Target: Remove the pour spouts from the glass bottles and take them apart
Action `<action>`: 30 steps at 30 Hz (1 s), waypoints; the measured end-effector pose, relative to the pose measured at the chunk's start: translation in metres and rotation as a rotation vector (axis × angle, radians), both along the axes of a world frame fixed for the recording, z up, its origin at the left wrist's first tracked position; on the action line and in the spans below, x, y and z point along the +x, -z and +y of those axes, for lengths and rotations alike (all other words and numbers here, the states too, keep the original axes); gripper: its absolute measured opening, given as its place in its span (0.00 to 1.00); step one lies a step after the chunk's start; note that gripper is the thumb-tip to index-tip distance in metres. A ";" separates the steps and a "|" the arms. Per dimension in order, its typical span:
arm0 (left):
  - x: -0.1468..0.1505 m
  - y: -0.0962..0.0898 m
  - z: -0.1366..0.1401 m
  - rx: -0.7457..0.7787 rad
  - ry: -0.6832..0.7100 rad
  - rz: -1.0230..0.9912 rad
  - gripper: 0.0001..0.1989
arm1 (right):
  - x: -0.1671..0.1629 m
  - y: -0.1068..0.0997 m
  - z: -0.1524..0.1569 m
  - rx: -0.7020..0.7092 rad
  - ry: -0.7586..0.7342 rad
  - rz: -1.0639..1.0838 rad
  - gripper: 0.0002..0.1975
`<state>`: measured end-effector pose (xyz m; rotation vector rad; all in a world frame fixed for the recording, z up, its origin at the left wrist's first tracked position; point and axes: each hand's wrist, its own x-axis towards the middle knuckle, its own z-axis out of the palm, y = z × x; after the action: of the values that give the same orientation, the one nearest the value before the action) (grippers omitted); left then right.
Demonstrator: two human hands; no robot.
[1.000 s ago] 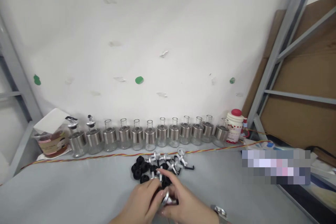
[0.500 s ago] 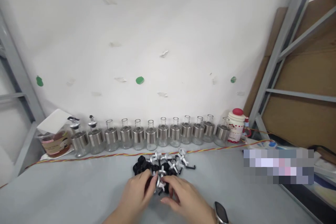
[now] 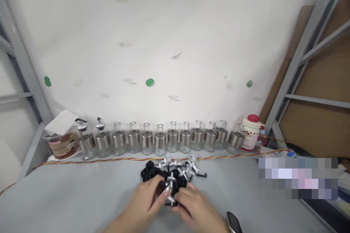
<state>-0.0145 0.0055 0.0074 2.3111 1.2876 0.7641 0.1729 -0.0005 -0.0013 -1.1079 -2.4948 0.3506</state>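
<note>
My left hand [image 3: 146,198] pinches a silver bottle pourer top [image 3: 167,189] between thumb and fingers, with a black part showing beside it. My right hand [image 3: 195,204] curls its fingers at the near right side of the pile; whatever they grip is hidden. In front of both hands lies a heap of loose parts: black stoppers [image 3: 149,165] to the left, silver pourer tops [image 3: 182,173] to the right. One small black lever [image 3: 201,175] sticks out at the right end of the heap.
Along the wall stands a row of several glass bottles with metal sleeves [image 3: 160,140]; the two leftmost bottles [image 3: 86,142] carry pourer tops. A plastic tub [image 3: 61,147] is at the left, a white red-lidded jar [image 3: 251,134] at the right. A twisted cord [image 3: 123,159] runs before the bottles.
The view has shifted slightly. My left hand has the silver pourer top turned and drawn close under its thumb; my right hand's fingers have moved off it, down to the pile's near right side.
</note>
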 end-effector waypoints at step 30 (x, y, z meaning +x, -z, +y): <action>0.021 0.013 -0.005 -0.266 -0.073 -0.491 0.14 | 0.003 -0.012 -0.006 0.088 -0.054 0.220 0.07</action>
<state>0.0062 0.0008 -0.0061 1.7329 1.1650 1.0342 0.1762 -0.0062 0.0110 -0.9173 -2.3258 0.3539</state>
